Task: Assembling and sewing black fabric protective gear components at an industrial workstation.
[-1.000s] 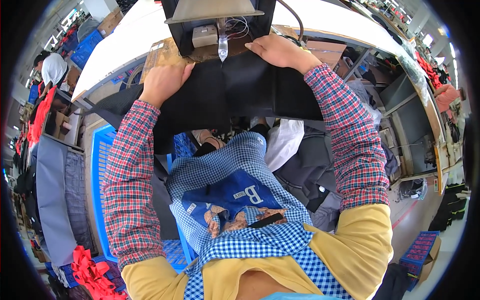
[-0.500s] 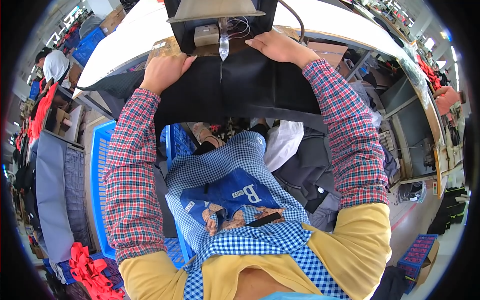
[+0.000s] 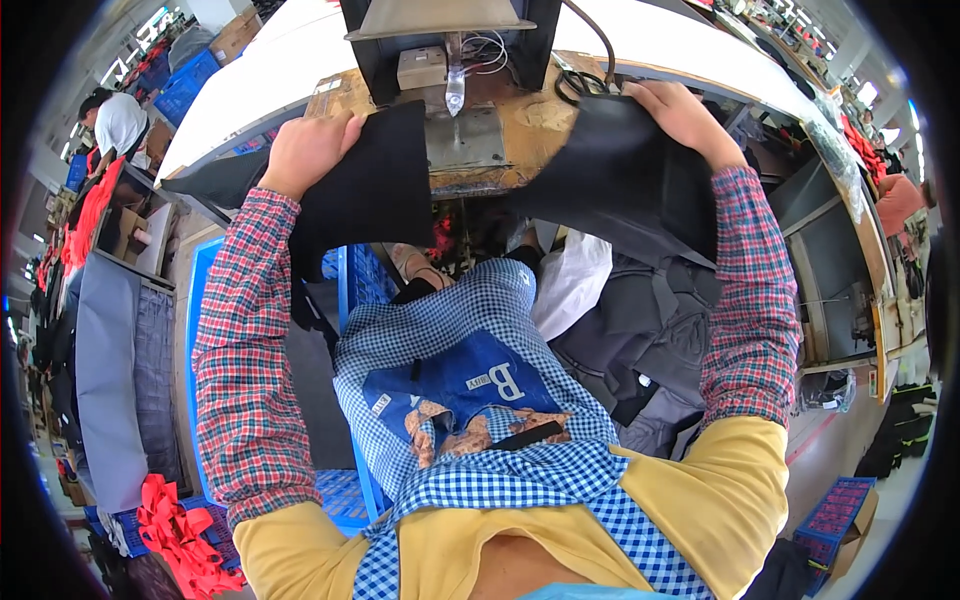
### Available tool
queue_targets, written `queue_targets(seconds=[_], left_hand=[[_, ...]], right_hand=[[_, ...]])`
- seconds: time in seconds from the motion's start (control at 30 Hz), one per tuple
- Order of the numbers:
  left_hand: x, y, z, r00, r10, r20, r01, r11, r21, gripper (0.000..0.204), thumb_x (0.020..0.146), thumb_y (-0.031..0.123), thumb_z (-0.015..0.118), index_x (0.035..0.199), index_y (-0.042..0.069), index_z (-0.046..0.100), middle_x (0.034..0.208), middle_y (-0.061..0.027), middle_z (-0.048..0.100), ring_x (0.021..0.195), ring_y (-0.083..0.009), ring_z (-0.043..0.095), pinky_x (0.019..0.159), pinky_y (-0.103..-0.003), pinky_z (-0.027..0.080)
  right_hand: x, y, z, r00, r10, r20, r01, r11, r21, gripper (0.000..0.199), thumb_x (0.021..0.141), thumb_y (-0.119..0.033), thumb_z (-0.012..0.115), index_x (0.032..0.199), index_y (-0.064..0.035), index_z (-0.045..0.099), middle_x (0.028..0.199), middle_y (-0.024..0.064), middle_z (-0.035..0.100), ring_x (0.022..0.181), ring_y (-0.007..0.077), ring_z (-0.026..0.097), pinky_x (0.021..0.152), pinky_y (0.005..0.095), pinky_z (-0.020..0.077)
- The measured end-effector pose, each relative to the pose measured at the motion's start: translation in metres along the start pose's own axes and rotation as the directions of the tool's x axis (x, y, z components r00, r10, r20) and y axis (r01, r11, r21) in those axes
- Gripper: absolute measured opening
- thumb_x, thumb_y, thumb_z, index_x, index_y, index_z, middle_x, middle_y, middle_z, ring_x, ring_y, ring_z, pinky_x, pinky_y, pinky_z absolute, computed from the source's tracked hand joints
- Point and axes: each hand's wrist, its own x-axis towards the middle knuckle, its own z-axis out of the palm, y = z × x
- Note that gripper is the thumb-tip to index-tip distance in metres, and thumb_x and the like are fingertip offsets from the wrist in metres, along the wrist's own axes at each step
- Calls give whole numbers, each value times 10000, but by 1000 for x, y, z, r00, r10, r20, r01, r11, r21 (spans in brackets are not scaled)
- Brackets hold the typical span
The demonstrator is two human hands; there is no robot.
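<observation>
My left hand [image 3: 305,150] grips the top edge of a black fabric piece [image 3: 380,195] that hangs over the table's front edge. My right hand [image 3: 685,115] holds another black fabric section [image 3: 620,180] on the right. Whether the two sections join below the edge is hidden. Between them lies a bare metal plate [image 3: 470,135] set into the worn wooden table top [image 3: 535,115]. Directly above the plate stands the dark machine head [image 3: 450,30] with a small clear part pointing down.
Black scissors [image 3: 580,85] lie on the table by the right hand. A blue crate [image 3: 350,290] sits below at my left knee, with grey garments [image 3: 640,340] and white cloth [image 3: 570,280] to the right. Red scraps [image 3: 170,530] lie at lower left. Another person [image 3: 115,120] works far left.
The black fabric covered the table under the machine head before. My hands have moved apart and drawn it to both sides, so the metal plate and wood now show.
</observation>
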Motion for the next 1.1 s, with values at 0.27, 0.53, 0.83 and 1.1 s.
queue_targets(seconds=[0.27, 0.53, 0.83, 1.1], left_hand=[[12, 16, 1, 1000, 4, 13, -4, 1000, 24, 473, 1011, 413, 421, 755, 100, 666, 587, -114, 629, 551, -305, 643, 534, -404, 527], [12, 25, -6, 998, -39, 45, 40, 999, -31, 493, 993, 447, 454, 760, 76, 681, 616, -138, 639, 556, -351, 635, 547, -438, 528], [-44, 76, -108, 993, -110, 44, 118, 935, -335, 450, 909, 486, 589, 833, 51, 676, 697, -168, 639, 680, -368, 639, 585, -440, 489], [-187, 66, -139, 904, -393, 168, 422, 758, -497, 326, 813, 201, 759, 1028, 7, 612, 872, -144, 623, 864, -311, 620, 768, -368, 478]], right_hand=[[-101, 101, -41, 875, 476, -87, -483, 852, -202, 373, 940, -342, 551, 952, 12, 670, 906, 237, 671, 899, 407, 640, 801, 453, 496], [-99, 32, 1, 921, 369, -125, -334, 913, 233, 286, 939, -209, 626, 1121, 12, 636, 971, 109, 685, 888, 155, 635, 793, 290, 506], [-56, -255, 87, 987, -145, 72, -49, 157, 986, 542, 906, -279, 691, 1289, 62, 515, 1179, 170, 630, 1073, 181, 594, 915, 307, 486], [-44, -287, 39, 936, -321, 142, -14, 370, 929, 342, 924, -251, 660, 1115, 33, 641, 949, 71, 697, 866, 119, 612, 803, 287, 497]])
